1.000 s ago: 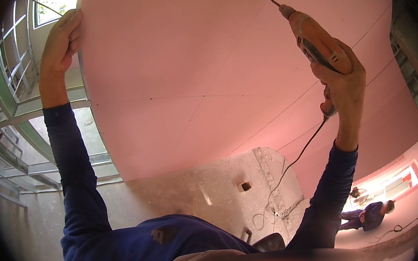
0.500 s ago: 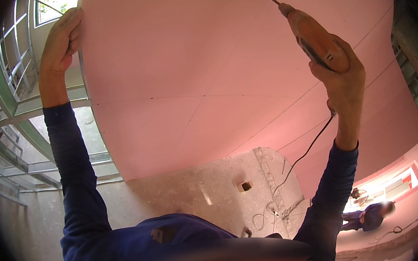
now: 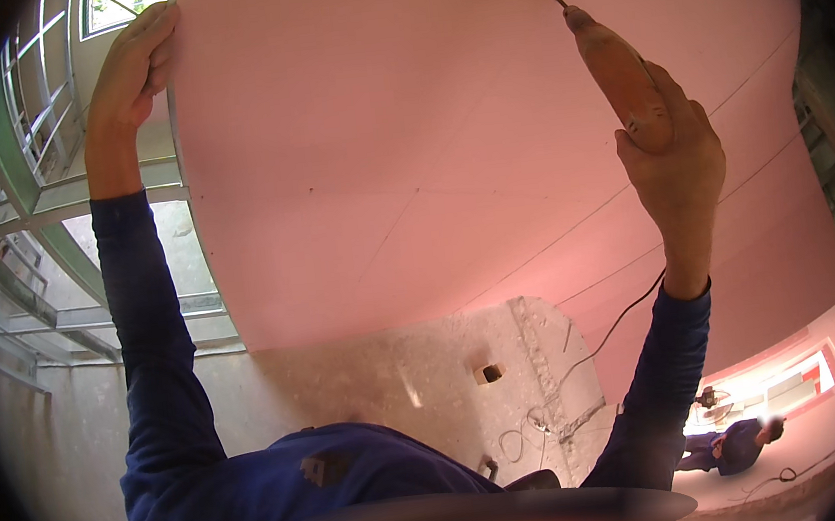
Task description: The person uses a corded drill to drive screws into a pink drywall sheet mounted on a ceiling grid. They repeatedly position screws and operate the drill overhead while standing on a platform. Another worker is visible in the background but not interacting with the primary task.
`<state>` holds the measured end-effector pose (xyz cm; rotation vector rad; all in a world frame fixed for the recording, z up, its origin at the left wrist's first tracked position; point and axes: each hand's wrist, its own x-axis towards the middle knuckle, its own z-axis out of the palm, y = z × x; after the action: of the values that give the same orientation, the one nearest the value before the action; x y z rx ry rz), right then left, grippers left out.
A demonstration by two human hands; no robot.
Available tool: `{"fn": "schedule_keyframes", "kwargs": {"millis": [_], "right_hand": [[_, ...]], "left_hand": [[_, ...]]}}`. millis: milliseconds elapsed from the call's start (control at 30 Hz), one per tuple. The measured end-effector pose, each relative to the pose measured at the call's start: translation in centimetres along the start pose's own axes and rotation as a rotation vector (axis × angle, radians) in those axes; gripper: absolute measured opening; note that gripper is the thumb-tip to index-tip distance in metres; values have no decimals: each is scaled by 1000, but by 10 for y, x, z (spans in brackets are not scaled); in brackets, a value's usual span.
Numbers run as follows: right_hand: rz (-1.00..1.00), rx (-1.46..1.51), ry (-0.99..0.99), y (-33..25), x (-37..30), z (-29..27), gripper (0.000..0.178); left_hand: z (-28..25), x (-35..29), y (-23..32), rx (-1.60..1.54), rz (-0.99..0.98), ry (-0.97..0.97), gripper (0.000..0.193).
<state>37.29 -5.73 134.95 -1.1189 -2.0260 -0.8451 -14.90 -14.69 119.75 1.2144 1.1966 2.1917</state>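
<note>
A large pink board (image 3: pixel 373 114), like plasterboard, spreads above and in front of me. At its left edge is my left hand (image 3: pixel 133 67), fingers curled and pressed together against the edge; the fingertips are partly hidden. My right hand (image 3: pixel 680 165) is closed around an orange corded power drill (image 3: pixel 616 81) on the right side. The drill's thin bit (image 3: pixel 561 3) points up at the board, its tip at or very close to the surface. From below the hand runs the black cord (image 3: pixel 624 316), down toward the floor.
Metal framing (image 3: pixel 81 207) stands at the left, by a window (image 3: pixel 112 7). On the concrete floor (image 3: pixel 348 378) lie a small open box (image 3: pixel 490 373) and looped cable (image 3: pixel 515 442). Another person (image 3: pixel 742 445) is at the lower right near a bright opening (image 3: pixel 772 387).
The drill has turned a little more upright, and less of its bit shows. My right hand has shifted slightly with it. My left hand stays at the board's edge.
</note>
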Motion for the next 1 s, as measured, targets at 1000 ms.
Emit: {"fn": "schedule_keyframes", "kwargs": {"millis": [1000], "right_hand": [[892,1542,-952,-97,-374,164,68]], "left_hand": [[78,-444,-233,151,-1105,89,22]]}}
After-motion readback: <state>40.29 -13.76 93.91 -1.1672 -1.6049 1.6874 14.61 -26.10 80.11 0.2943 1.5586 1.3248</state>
